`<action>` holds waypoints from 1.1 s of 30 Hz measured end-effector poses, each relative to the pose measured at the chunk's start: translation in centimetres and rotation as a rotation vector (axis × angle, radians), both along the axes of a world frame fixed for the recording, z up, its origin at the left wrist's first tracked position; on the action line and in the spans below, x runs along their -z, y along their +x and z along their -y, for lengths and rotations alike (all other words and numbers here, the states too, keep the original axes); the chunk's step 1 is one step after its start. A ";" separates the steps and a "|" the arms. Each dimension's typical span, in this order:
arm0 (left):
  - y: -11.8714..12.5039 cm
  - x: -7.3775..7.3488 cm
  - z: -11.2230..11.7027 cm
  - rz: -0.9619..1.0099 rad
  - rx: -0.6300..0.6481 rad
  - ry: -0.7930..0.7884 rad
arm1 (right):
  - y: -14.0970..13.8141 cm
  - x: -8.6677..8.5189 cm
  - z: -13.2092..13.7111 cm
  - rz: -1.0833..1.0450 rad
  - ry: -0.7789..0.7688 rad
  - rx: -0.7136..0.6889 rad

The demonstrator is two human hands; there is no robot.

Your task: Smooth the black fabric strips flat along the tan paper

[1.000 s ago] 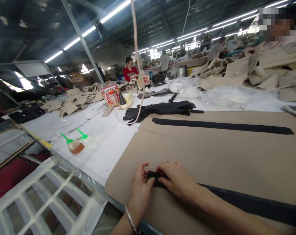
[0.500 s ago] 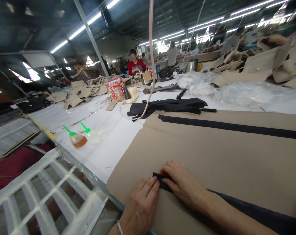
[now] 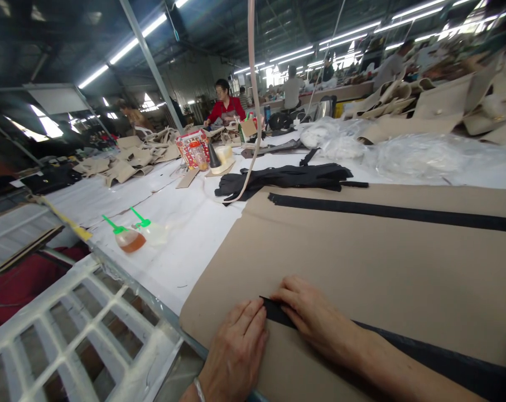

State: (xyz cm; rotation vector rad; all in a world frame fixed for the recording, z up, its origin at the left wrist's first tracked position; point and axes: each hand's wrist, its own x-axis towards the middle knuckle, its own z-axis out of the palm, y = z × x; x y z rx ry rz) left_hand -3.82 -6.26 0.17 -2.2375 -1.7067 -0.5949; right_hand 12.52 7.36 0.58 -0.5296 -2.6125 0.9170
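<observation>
Left hand (image 3: pixel 240 346), lower centre of frame: fingers straight, side by side with hardly a gap, tips against the left end of a black strip (image 3: pixel 457 363). Thumb hidden; cannot tell whether the strip end is pinched or only pressed.

Right hand (image 3: pixel 309 307), just right of the left: fingers bent, tips at the upper edge of the strip, thumb side lying over it. Cannot tell from this angle whether they close on the strip. A short length of strip shows between the two hands.

Strip position: lies on a tan sheet (image 3: pixel 361 262), running from the left fingertips under the right hand, then down to the lower right corner along the upper side of the right forearm.

Beyond the hands: second black strip (image 3: pixel 395 213) on the same sheet, right of centre, well apart from the fingers. Heap of black strips (image 3: pixel 282 180) above it, a pale hose (image 3: pixel 256 111) hanging down in front.

White surface (image 3: pixel 194 223), left of the sheet: two green-tipped squeeze bottles, one with amber liquid (image 3: pixel 130 240).

Lower left: white slatted rack (image 3: pixel 64 346). Upper right: clear plastic (image 3: pixel 420 156), tan pieces (image 3: pixel 441 106) behind. Upper centre: person in red (image 3: pixel 230 109).
</observation>
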 end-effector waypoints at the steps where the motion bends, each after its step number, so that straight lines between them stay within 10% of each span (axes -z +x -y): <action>1: 0.0 0.0 0.0 0.005 -0.003 -0.009 | 0.1 0.1 0.0 -0.007 0.014 -0.010; 33: -1.4 -0.4 0.2 0.074 -0.064 -0.126 | 0.8 -0.6 0.7 0.138 0.399 -0.127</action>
